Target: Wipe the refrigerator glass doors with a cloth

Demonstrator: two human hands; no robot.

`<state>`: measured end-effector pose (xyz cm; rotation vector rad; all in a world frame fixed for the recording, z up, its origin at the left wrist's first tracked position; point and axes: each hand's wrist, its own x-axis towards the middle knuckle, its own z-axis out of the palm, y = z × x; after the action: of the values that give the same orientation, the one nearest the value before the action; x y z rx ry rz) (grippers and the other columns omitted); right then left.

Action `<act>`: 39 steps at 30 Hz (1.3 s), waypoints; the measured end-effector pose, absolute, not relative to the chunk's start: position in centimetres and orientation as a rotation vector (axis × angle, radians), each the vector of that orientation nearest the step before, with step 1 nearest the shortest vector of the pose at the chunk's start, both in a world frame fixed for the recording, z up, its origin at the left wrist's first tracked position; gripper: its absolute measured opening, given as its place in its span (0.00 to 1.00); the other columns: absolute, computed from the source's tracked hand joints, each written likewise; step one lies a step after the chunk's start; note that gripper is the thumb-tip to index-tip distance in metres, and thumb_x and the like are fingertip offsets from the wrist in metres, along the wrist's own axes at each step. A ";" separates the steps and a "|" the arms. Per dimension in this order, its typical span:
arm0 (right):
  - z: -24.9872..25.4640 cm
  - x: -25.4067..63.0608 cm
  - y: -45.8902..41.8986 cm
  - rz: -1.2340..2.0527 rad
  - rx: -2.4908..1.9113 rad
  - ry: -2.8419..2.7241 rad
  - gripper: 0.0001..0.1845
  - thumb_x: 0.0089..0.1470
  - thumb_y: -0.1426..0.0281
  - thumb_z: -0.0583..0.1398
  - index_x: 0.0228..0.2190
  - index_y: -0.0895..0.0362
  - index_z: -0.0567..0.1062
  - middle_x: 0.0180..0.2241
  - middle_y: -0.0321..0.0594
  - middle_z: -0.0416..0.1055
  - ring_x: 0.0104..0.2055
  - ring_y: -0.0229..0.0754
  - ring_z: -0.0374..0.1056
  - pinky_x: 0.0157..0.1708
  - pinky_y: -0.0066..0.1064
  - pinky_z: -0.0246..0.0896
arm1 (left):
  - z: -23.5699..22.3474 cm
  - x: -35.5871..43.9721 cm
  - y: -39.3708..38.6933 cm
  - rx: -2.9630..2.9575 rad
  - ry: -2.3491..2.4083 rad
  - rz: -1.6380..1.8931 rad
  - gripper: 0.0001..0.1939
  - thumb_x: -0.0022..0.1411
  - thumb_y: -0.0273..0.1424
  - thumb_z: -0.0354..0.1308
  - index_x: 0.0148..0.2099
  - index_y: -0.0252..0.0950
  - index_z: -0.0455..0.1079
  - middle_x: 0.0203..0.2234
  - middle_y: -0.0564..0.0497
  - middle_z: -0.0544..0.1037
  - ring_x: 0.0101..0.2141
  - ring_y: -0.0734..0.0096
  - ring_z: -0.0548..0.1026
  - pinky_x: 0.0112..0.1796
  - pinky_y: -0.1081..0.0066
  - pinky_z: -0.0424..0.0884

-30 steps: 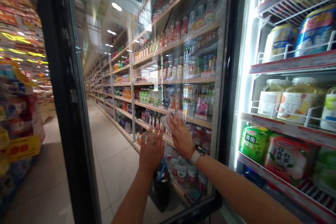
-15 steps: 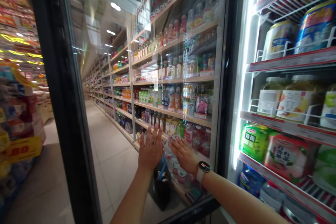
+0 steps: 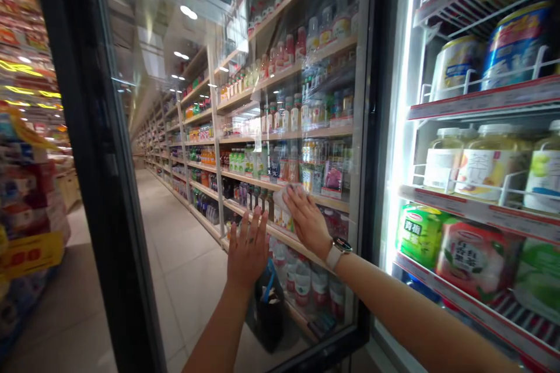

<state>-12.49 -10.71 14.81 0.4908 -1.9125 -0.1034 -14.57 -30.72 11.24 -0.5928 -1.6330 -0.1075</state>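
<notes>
My left hand (image 3: pixel 248 250) rests flat against the glass door (image 3: pixel 184 280), fingers spread and holding nothing. Higher and to its right, my right hand (image 3: pixel 307 222) presses a crumpled white cloth (image 3: pixel 283 197) onto the same pane. Most of the cloth is hidden under the fingers; whether it is fabric or paper I cannot tell. A watch (image 3: pixel 340 249) with a light strap is on my right wrist. The door stands open, with its black frame (image 3: pixel 83 163) at the left.
On the right is the lit fridge, its wire-fronted shelves (image 3: pixel 476 201) holding bottles, cans and drink packs (image 3: pixel 470 256). Beyond the glass are long drink shelves (image 3: pixel 262 180) and a black container (image 3: pixel 268 320) with a blue strip on the floor. Stacked goods (image 3: pixel 26 186) line the far left.
My right hand has slid up the glass with the white cloth, which shows more clearly now. The left hand stays flat at nearly the same spot; the view has shifted slightly.
</notes>
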 end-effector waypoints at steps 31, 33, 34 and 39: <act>15.1 -12.4 -12.8 -0.018 0.471 -1.916 0.40 0.56 0.84 0.48 0.68 0.57 0.49 0.69 0.46 0.48 0.73 0.46 0.34 0.67 0.51 0.44 | 10.9 -14.6 -30.7 -0.622 -1.666 -0.128 0.34 0.68 0.34 0.48 0.72 0.36 0.41 0.66 0.46 0.56 0.69 0.63 0.41 0.68 0.56 0.35; 14.4 -12.4 -13.1 0.013 0.468 -1.903 0.40 0.55 0.84 0.48 0.68 0.57 0.48 0.69 0.46 0.48 0.73 0.47 0.33 0.67 0.51 0.46 | 10.9 -14.5 -30.7 -0.618 -1.667 -0.120 0.34 0.68 0.35 0.48 0.72 0.36 0.42 0.66 0.46 0.56 0.69 0.63 0.41 0.68 0.56 0.35; 13.7 -12.4 -13.2 0.013 0.473 -1.902 0.40 0.55 0.84 0.48 0.68 0.58 0.48 0.69 0.47 0.48 0.73 0.47 0.33 0.67 0.51 0.47 | 11.0 -14.5 -30.7 -0.615 -1.665 -0.114 0.34 0.68 0.35 0.48 0.72 0.35 0.42 0.66 0.46 0.56 0.69 0.63 0.41 0.68 0.56 0.35; 8.3 -12.1 -12.7 -0.087 0.548 -1.995 0.40 0.52 0.85 0.50 0.66 0.59 0.56 0.67 0.48 0.55 0.71 0.48 0.43 0.64 0.48 0.54 | 11.2 -14.3 -30.8 -0.621 -1.642 -0.093 0.34 0.68 0.33 0.48 0.72 0.34 0.41 0.66 0.45 0.56 0.69 0.62 0.40 0.68 0.57 0.35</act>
<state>-12.08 -12.65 8.35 0.5480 -1.9953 -0.0869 -14.31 -30.78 11.17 -0.6206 -1.6422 -0.0932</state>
